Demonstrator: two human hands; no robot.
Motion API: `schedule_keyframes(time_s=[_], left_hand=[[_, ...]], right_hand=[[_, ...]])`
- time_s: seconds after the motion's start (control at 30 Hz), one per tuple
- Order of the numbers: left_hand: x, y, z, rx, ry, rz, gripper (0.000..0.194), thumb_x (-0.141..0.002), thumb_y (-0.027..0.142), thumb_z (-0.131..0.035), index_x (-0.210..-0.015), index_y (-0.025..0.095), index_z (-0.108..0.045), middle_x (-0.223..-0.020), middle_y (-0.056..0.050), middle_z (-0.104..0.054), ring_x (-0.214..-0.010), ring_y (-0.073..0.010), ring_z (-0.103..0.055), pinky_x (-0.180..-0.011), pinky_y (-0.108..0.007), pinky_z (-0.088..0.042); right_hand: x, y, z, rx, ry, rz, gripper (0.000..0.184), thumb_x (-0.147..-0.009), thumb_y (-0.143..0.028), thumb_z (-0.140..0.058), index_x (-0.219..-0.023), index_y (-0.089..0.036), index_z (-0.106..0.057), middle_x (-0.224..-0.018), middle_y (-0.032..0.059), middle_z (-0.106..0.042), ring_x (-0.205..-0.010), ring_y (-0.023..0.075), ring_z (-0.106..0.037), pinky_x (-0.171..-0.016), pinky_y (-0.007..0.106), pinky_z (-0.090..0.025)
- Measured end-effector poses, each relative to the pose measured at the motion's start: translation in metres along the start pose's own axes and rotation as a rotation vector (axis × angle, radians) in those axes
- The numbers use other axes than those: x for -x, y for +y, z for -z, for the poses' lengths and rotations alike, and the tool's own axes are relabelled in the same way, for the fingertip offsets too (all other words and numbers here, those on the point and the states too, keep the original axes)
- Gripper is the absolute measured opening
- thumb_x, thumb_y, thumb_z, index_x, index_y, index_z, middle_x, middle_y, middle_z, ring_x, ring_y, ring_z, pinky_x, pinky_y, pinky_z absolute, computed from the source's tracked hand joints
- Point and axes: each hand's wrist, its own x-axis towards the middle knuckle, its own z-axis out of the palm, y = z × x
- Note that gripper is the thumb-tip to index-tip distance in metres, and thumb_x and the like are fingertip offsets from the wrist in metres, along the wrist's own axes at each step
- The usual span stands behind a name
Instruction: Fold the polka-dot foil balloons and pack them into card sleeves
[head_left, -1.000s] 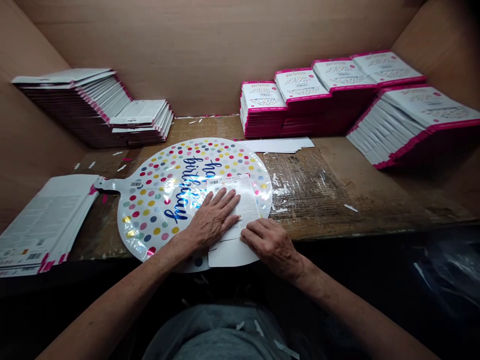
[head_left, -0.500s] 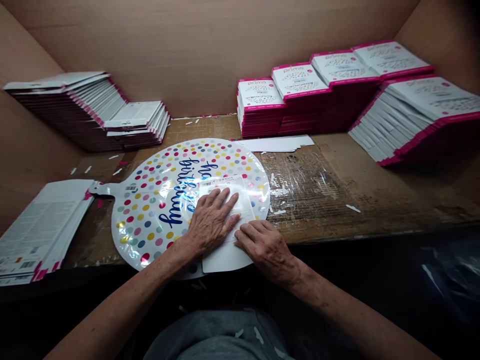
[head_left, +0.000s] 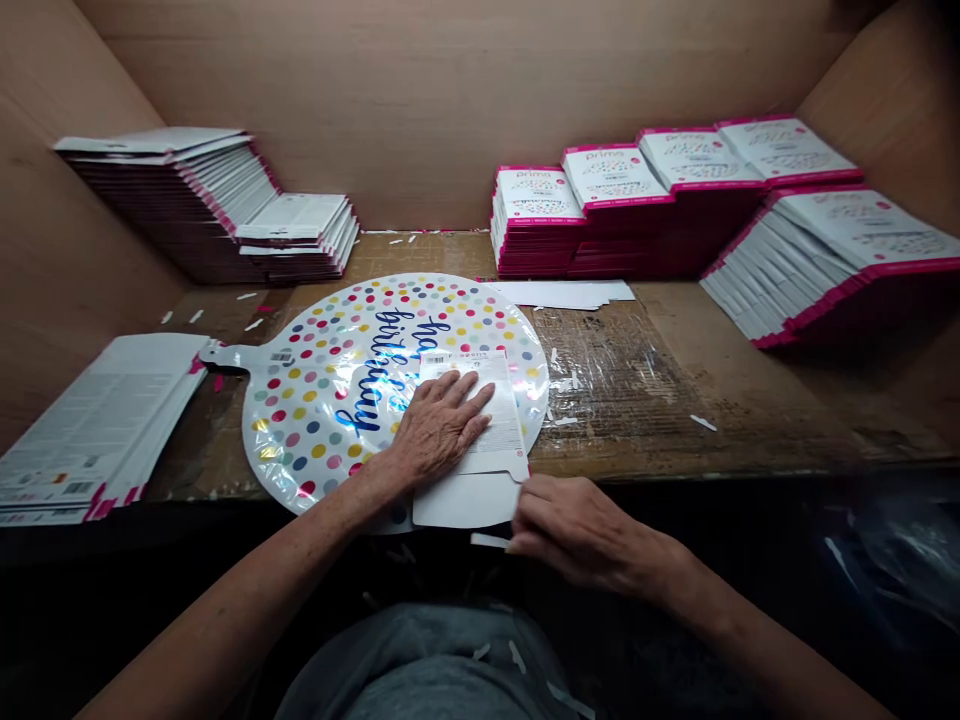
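Observation:
A flat round foil balloon (head_left: pixel 337 390) with coloured dots and blue lettering lies on the worn table (head_left: pixel 675 400), its neck pointing left. A white printed card (head_left: pixel 487 420) rests on the balloon's near right part and overhangs the table's front edge. My left hand (head_left: pixel 439 425) lies flat on the card with fingers spread, pressing it down. My right hand (head_left: pixel 577 530) is off the card, just below the table edge, with fingers pinched on a small white strip (head_left: pixel 489 541).
Stacks of pink-edged packaged cards (head_left: pixel 675 200) line the back right. Stacks of white printed cards (head_left: pixel 210 200) stand at the back left, another pile (head_left: pixel 97 430) lies at the near left. Loose white sheets (head_left: pixel 562 293) lie behind the balloon. Cardboard walls enclose the table.
My right hand has come off the card and drawn back toward me below the table edge, now pinching a small white strip. The left hand stays flat on the card.

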Motion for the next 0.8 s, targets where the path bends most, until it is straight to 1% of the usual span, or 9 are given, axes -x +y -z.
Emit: schedule_keyframes(time_s=[0.1, 0.17, 0.23, 0.3, 0.4, 0.53, 0.67, 0.73, 0.8], left_hand=[[-0.004, -0.004, -0.001, 0.026, 0.009, -0.028, 0.047, -0.1, 0.042, -0.035, -0.141, 0.024, -0.049, -0.148, -0.009, -0.049, -0.139, -0.0303, -0.038, -0.109, -0.049, -0.034], [-0.004, -0.006, 0.001, 0.078, 0.064, -0.017, 0.047, -0.099, 0.043, -0.04, -0.137, 0.019, -0.053, -0.146, -0.013, -0.05, -0.137, -0.0299, -0.041, -0.109, -0.048, -0.036], [0.005, -0.006, 0.008, 0.171, 0.161, 0.004, 0.043, -0.097, 0.043, -0.044, -0.127, 0.015, -0.059, -0.142, -0.017, -0.052, -0.133, -0.0279, -0.046, -0.108, -0.045, -0.04], [0.024, -0.005, 0.017, 0.261, 0.224, -0.026, 0.035, -0.096, 0.043, -0.048, -0.112, 0.017, -0.066, -0.135, -0.016, -0.058, -0.126, -0.0251, -0.053, -0.105, -0.042, -0.045], [0.062, -0.003, 0.027, 0.302, 0.166, -0.148, 0.037, -0.086, 0.054, -0.062, -0.099, 0.021, -0.07, -0.124, -0.012, -0.065, -0.121, -0.0268, -0.056, -0.102, -0.043, -0.048], [0.095, -0.002, 0.024, 0.29, 0.131, -0.158, 0.053, -0.076, 0.06, -0.069, -0.114, 0.022, -0.069, -0.132, -0.014, -0.06, -0.132, -0.0324, -0.048, -0.105, -0.049, -0.046], [0.088, 0.002, 0.024, 0.323, 0.159, -0.08, 0.024, -0.093, 0.038, -0.056, -0.101, 0.024, -0.074, -0.13, -0.009, -0.062, -0.138, -0.0291, -0.042, -0.109, -0.046, -0.044], [0.075, 0.005, 0.026, 0.318, 0.152, 0.027, 0.028, -0.095, 0.032, -0.052, -0.083, 0.023, -0.075, -0.116, -0.008, -0.067, -0.133, -0.0286, -0.048, -0.106, -0.045, -0.046], [0.061, 0.008, 0.022, 0.255, 0.163, 0.193, 0.033, -0.093, 0.037, -0.055, -0.071, 0.019, -0.071, -0.103, -0.01, -0.069, -0.117, -0.0299, -0.059, -0.098, -0.047, -0.051]], right_hand=[[0.025, -0.007, -0.008, 0.027, 0.232, -0.106, 0.032, -0.095, -0.041, -0.057, -0.073, -0.019, -0.058, -0.07, 0.0022, -0.06, -0.066, 0.0141, -0.056, -0.06, 0.027, -0.044], [0.026, -0.01, -0.02, 0.136, 0.369, -0.131, 0.029, -0.093, -0.044, -0.06, -0.092, -0.016, -0.066, -0.092, 0.0112, -0.068, -0.089, 0.0212, -0.063, -0.076, 0.033, -0.052], [0.017, -0.011, -0.033, 0.234, 0.432, -0.094, 0.029, -0.095, -0.033, -0.058, -0.117, -0.013, -0.064, -0.119, 0.0183, -0.064, -0.114, 0.0269, -0.058, -0.092, 0.042, -0.052], [0.007, -0.01, -0.043, 0.298, 0.448, -0.045, 0.028, -0.097, -0.016, -0.051, -0.123, -0.013, -0.062, -0.125, 0.0183, -0.063, -0.121, 0.0264, -0.055, -0.097, 0.043, -0.051], [0.001, -0.005, -0.05, 0.343, 0.424, -0.009, 0.028, -0.096, -0.011, -0.05, -0.12, -0.014, -0.065, -0.122, 0.0164, -0.067, -0.12, 0.0254, -0.057, -0.096, 0.041, -0.052], [0.001, 0.0, -0.05, 0.318, 0.424, 0.011, 0.026, -0.095, -0.023, -0.058, -0.119, -0.015, -0.066, -0.121, 0.016, -0.068, -0.118, 0.0256, -0.057, -0.095, 0.042, -0.052], [-0.014, -0.001, -0.042, 0.105, 0.467, -0.13, 0.018, -0.097, -0.027, -0.056, -0.101, -0.019, -0.071, -0.104, 0.01, -0.072, -0.1, 0.0217, -0.063, -0.087, 0.038, -0.053], [-0.026, 0.0, -0.038, -0.03, 0.478, -0.272, 0.021, -0.098, -0.025, -0.052, -0.091, -0.02, -0.071, -0.093, 0.0076, -0.072, -0.088, 0.0188, -0.065, -0.08, 0.033, -0.054], [-0.032, 0.002, -0.037, -0.039, 0.502, -0.371, 0.023, -0.099, -0.03, -0.05, -0.096, -0.019, -0.07, -0.099, 0.0103, -0.07, -0.091, 0.0202, -0.066, -0.08, 0.033, -0.055]])
